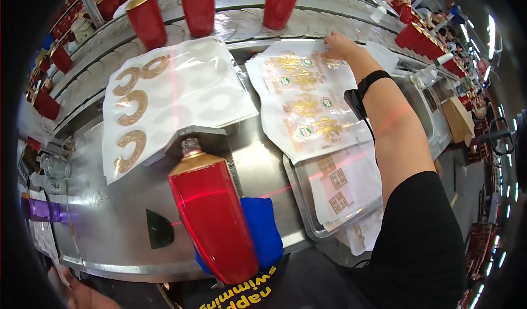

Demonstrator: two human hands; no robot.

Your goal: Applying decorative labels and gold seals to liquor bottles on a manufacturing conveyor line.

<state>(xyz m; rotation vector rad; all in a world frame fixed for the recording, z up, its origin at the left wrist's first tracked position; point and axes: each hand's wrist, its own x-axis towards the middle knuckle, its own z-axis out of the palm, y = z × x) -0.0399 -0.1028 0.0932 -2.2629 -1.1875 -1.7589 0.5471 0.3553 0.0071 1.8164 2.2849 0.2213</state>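
Note:
My right hand reaches to the far edge of a sheet of gold-print clear stickers, its bent fingers pressed together on the sheet's upper right part. A black strap with a small device circles that wrist. At the lower left rim my left hand is dim and cut off, beside a pale paper strip; its grip is unclear. Before my body a red bottle with gold shoulders leans, its neck in a dark metal bracket and a blue cloth beneath. Horseshoe-shaped gold stickers line the left sheet.
Red bottles stand along a conveyor behind the sheets. A metal tray holds square brown-print stickers. On the steel table lies a dark green piece. Other people work at the far right.

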